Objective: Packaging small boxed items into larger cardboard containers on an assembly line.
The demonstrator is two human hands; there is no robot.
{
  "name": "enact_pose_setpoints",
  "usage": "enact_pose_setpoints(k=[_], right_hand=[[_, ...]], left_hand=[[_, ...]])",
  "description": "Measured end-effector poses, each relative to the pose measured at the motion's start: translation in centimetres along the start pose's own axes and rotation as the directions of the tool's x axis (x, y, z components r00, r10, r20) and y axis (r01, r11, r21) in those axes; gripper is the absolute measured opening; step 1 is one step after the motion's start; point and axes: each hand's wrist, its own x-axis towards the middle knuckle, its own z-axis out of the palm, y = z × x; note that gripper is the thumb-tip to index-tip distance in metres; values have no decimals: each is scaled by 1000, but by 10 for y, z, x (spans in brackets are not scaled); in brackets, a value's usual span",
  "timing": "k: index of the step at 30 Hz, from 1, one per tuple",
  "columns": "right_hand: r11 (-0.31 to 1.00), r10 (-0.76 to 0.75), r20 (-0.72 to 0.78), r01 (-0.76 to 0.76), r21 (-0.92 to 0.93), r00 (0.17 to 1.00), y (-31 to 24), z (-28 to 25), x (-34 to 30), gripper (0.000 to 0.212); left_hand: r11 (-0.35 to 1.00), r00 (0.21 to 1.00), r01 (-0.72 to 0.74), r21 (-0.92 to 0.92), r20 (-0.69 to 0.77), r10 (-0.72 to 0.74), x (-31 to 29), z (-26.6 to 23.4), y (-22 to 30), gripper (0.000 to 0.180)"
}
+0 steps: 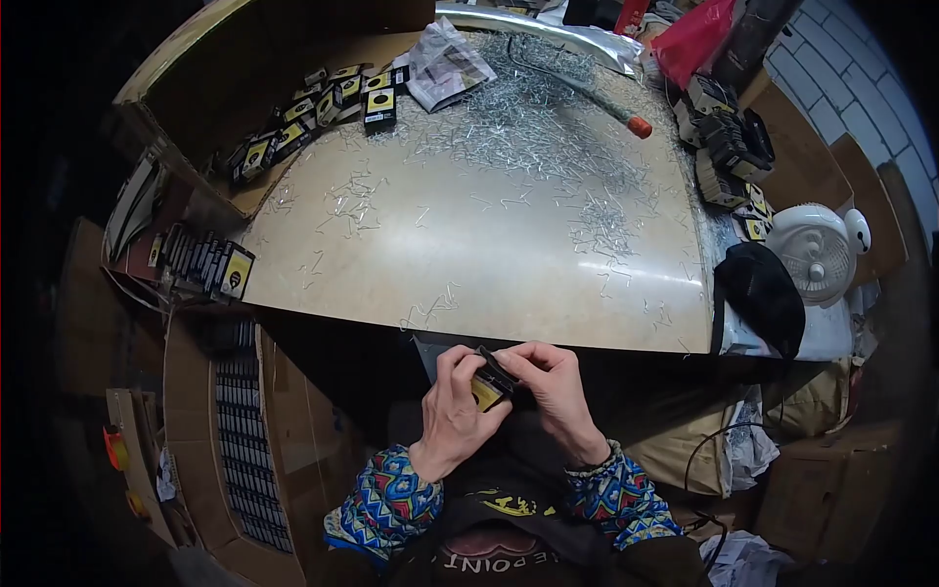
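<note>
holding a small box (491, 385) near the table (469, 264), the left hand (454, 411) curls round its left side. the right hand (553, 386) pinches its upper end; the long axis seems to slant forward.

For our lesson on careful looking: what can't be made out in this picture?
In the head view:
- Much of the held box: hidden by the left hand.
- What the right hand pinches: too small and dark.
- The large carton, far part: cut off by the upper edge.
- Number of bent metal pieces: too small, overlapping.
</note>
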Motion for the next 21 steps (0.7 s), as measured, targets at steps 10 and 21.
enact_pose_setpoints(k=[10, 21], right_hand=[[997, -74, 30, 75, -31, 997, 2, -1, -11, 12], [997, -76, -92, 74, -25, 993, 5, 4, -9, 13]], left_hand=[[994, 990, 110, 3, 92, -109, -2, 3, 0, 69], [1000, 999, -12, 26, 35, 11, -7, 3, -4, 63]])
